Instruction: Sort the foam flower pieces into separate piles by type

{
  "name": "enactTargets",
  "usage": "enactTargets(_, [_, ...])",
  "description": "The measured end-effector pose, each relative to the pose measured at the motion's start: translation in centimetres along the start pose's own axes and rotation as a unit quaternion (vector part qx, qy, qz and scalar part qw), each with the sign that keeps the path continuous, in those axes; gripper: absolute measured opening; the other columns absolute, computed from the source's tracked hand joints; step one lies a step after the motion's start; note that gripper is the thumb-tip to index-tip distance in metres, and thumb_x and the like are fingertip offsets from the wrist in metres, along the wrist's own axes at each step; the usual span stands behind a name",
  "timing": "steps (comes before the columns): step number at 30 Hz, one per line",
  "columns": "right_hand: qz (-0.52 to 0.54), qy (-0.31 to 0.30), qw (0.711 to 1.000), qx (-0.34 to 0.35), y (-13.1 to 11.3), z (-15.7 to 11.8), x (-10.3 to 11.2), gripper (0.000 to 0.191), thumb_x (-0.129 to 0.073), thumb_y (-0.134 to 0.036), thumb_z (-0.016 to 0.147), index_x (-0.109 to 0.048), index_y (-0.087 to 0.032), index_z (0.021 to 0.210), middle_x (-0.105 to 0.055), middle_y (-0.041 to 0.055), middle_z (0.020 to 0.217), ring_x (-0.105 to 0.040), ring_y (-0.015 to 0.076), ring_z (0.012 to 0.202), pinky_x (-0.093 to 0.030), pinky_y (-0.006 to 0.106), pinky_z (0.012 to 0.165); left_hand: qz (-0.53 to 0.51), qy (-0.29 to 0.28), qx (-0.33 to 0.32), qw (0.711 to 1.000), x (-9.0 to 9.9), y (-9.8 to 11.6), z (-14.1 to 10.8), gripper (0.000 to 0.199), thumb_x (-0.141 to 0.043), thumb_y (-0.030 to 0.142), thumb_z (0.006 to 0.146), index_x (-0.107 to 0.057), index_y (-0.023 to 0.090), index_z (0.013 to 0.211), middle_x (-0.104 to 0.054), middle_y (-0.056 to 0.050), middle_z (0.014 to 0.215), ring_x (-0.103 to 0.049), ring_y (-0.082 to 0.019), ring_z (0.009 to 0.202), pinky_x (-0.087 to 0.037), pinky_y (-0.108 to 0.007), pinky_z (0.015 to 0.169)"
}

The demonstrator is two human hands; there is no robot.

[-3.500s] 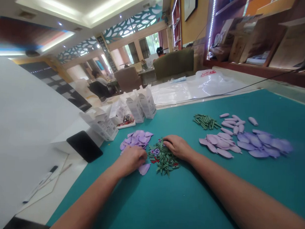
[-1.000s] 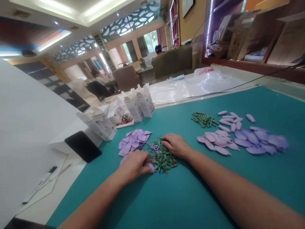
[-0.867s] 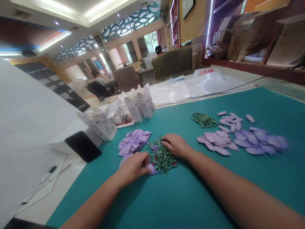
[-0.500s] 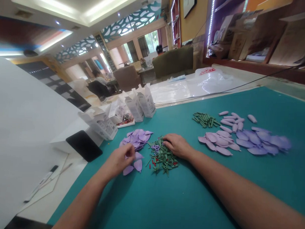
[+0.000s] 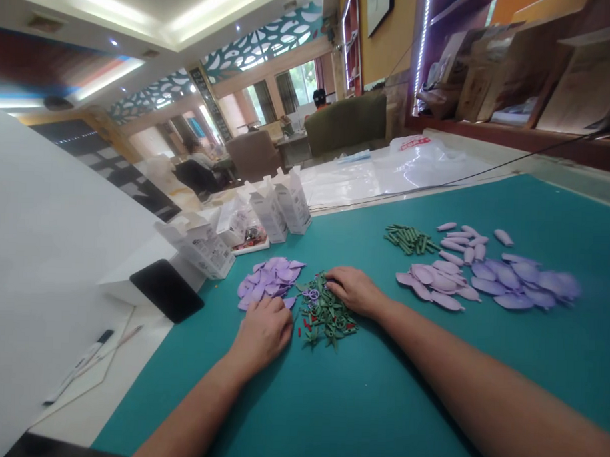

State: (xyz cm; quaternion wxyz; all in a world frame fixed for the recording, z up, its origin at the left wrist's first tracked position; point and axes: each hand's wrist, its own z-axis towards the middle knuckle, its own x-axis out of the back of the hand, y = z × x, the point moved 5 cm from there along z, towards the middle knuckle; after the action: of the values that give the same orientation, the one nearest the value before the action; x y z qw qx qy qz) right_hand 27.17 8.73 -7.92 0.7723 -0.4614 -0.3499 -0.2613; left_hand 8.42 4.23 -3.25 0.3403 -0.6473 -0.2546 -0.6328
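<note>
My left hand (image 5: 265, 328) is palm down at the near edge of a pile of light purple petal-shaped pieces (image 5: 269, 280). Its fingers lie loosely bent over the nearest pieces, and the fingertips are partly hidden. To the right lies a heap of small green plastic parts (image 5: 329, 319), some star-shaped, mixed with red bits and a few purple ring pieces (image 5: 311, 295). My right hand (image 5: 355, 290) rests against the upper right edge of this heap, fingers curved and slightly apart. Nothing shows held in either hand.
Green stick pieces (image 5: 411, 239), pale pink bud-shaped pieces (image 5: 457, 244), pink petals (image 5: 436, 283) and bluish purple petals (image 5: 520, 283) lie on the teal mat (image 5: 408, 419). White boxes (image 5: 293, 201) and a black tablet-like object (image 5: 167, 292) stand at the back left.
My left hand has turned palm down and moved right and slightly down, covering the loose petals near the pile. My right hand has stayed in place.
</note>
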Motion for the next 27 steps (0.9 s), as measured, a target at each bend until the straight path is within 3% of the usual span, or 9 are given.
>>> enactTargets(9, [-0.002, 0.009, 1.000, 0.012, 0.0, 0.0, 0.0, 0.026, -0.047, -0.027, 0.091, -0.065, -0.015, 0.105, -0.067, 0.0103, 0.106, -0.058, 0.0210, 0.101, -0.041, 0.033, 0.090, 0.038, 0.010, -0.018, 0.999, -0.4, 2.9, 2.6, 0.016, -0.045, 0.024, 0.089, -0.059, 0.019, 0.082, -0.059, -0.007, 0.090, -0.049, -0.025, 0.087, -0.034, -0.039, 0.074])
enactTargets(17, [0.031, 0.018, 0.999, -0.012, -0.2, 0.1, 0.5, 0.028, -0.045, -0.028, 0.092, -0.064, -0.014, 0.106, -0.067, 0.0106, 0.108, -0.057, 0.0210, 0.103, -0.041, 0.034, 0.092, 0.021, 0.033, 0.004, 0.999, 0.3, -0.8, 1.9, 0.015, -0.047, 0.023, 0.090, -0.060, 0.021, 0.098, -0.060, -0.007, 0.104, -0.049, -0.025, 0.099, -0.033, -0.038, 0.078])
enactTargets(22, [0.054, 0.042, 0.998, -0.017, -0.4, 0.0, 1.1, 0.030, -0.042, -0.029, 0.093, -0.063, -0.015, 0.109, -0.065, 0.0111, 0.114, -0.056, 0.0213, 0.107, -0.040, 0.035, 0.095, 0.014, 0.037, -0.016, 0.999, -0.6, -1.7, 0.8, 0.013, -0.047, 0.025, 0.090, -0.059, 0.021, 0.095, -0.062, -0.005, 0.107, -0.049, -0.023, 0.101, -0.033, -0.036, 0.079])
enactTargets(27, [0.045, 0.033, 0.998, -0.022, -0.4, -0.2, 0.9, 0.030, -0.041, -0.032, 0.093, -0.063, -0.017, 0.107, -0.066, 0.0105, 0.112, -0.057, 0.0223, 0.105, -0.042, 0.036, 0.093, 0.014, 0.066, 0.002, 0.998, -0.7, -2.6, 0.2, 0.019, -0.040, 0.024, 0.093, -0.059, 0.019, 0.094, -0.061, -0.008, 0.108, -0.050, -0.024, 0.099, -0.032, -0.038, 0.081])
